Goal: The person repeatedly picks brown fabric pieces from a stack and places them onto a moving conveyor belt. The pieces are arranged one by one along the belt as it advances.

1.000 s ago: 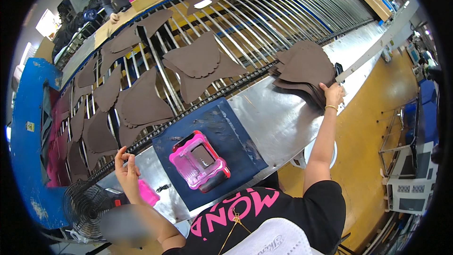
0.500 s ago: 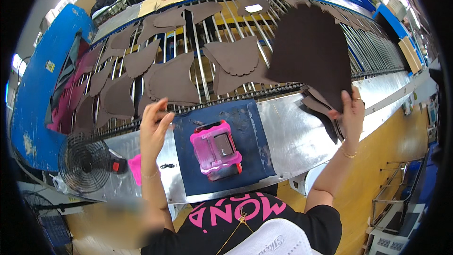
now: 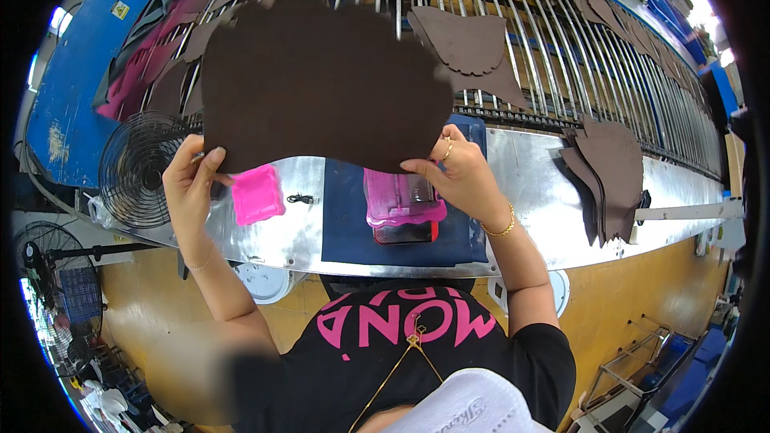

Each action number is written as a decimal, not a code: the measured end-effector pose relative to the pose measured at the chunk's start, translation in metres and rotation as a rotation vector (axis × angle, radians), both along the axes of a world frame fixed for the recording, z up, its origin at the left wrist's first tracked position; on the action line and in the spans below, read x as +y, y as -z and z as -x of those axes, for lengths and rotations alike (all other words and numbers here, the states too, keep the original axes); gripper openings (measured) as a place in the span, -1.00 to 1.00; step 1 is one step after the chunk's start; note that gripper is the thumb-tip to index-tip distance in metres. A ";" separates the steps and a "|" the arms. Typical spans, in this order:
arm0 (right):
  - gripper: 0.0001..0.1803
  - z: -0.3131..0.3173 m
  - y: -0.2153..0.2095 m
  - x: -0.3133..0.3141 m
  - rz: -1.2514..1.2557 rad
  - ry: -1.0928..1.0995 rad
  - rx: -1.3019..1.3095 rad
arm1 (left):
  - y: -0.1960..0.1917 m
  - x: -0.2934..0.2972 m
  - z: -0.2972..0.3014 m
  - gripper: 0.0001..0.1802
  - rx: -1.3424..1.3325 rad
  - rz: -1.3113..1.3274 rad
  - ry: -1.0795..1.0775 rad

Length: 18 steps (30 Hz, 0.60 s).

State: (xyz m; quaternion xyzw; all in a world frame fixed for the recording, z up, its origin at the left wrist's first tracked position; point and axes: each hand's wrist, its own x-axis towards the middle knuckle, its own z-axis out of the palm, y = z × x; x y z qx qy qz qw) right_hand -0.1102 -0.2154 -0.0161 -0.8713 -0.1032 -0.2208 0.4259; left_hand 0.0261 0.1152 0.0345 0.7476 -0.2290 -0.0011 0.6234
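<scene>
Head view: both hands up, each gripping the same big dark brown sheet (image 3: 329,88). Left hand (image 3: 189,180) pinches its lower left corner, thumb in front; right hand (image 3: 467,172) pinches the lower right corner. Sheet is raised, spread flat, covering part of the metal-bar rack (image 3: 553,56). Below it, pink tray (image 3: 405,200) on navy mat (image 3: 341,232), on metal table (image 3: 521,184). Pink square piece (image 3: 257,194) and small black cable (image 3: 301,199) left of mat; stack of brown pieces (image 3: 613,172) at right, well apart from right hand.
</scene>
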 end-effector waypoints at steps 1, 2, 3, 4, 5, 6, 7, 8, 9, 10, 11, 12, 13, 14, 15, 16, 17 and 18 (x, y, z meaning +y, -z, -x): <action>-0.81 -0.002 0.000 0.001 0.042 -0.023 -0.027 | -0.001 0.005 0.002 -0.86 0.017 -0.052 0.015; -0.85 -0.001 -0.001 -0.001 0.086 -0.028 -0.005 | 0.001 0.007 0.005 -0.87 0.022 -0.064 0.019; -0.86 0.001 -0.002 -0.003 0.130 -0.033 0.016 | 0.005 0.008 0.008 -0.88 0.026 -0.077 0.027; -0.87 0.004 -0.004 -0.006 0.158 -0.037 0.012 | 0.007 0.007 0.010 -0.89 0.030 -0.088 0.035; -0.88 0.009 -0.007 -0.011 0.185 -0.037 0.008 | 0.008 -0.001 0.016 -0.91 0.063 -0.107 0.011; -0.88 0.015 -0.009 -0.016 0.212 -0.035 0.004 | 0.011 -0.006 0.017 -0.92 0.068 -0.172 0.064; -0.86 0.022 -0.008 -0.023 0.214 -0.017 0.017 | 0.015 -0.010 0.018 -0.92 0.069 -0.235 0.116; -0.83 0.030 -0.007 -0.032 0.217 -0.001 0.029 | 0.016 -0.017 0.020 -0.92 0.070 -0.296 0.166; -0.81 0.039 -0.004 -0.040 0.221 0.016 0.042 | 0.014 -0.030 0.021 -0.91 -0.137 -0.442 0.216; -0.79 0.048 -0.001 -0.048 0.201 0.046 0.076 | 0.013 -0.042 0.025 -0.91 -0.131 -0.532 0.239; -0.77 0.059 0.006 -0.057 0.186 0.078 0.111 | 0.011 -0.059 0.030 -0.91 0.001 -0.513 0.279; -0.75 0.070 0.012 -0.064 0.170 0.110 0.146 | 0.010 -0.076 0.034 -0.91 0.132 -0.494 0.319; -0.73 0.082 0.018 -0.070 0.152 0.158 0.184 | 0.011 -0.088 0.035 -0.90 -0.030 -0.516 0.375; -0.72 0.095 0.023 -0.075 0.134 0.206 0.224 | 0.015 -0.100 0.034 -0.90 -0.193 -0.535 0.430; -0.71 0.108 0.027 -0.081 0.116 0.255 0.263 | 0.017 -0.112 0.033 -0.89 -0.357 -0.551 0.482; -0.71 0.124 0.030 -0.088 0.086 0.309 0.309 | 0.018 -0.125 0.034 -0.90 -0.378 -0.532 0.531; -0.71 0.139 0.033 -0.095 0.052 0.361 0.355 | 0.017 -0.137 0.036 -0.91 -0.398 -0.516 0.580; -0.71 0.152 0.034 -0.101 0.018 0.414 0.400 | 0.017 -0.149 0.038 -0.91 -0.419 -0.500 0.628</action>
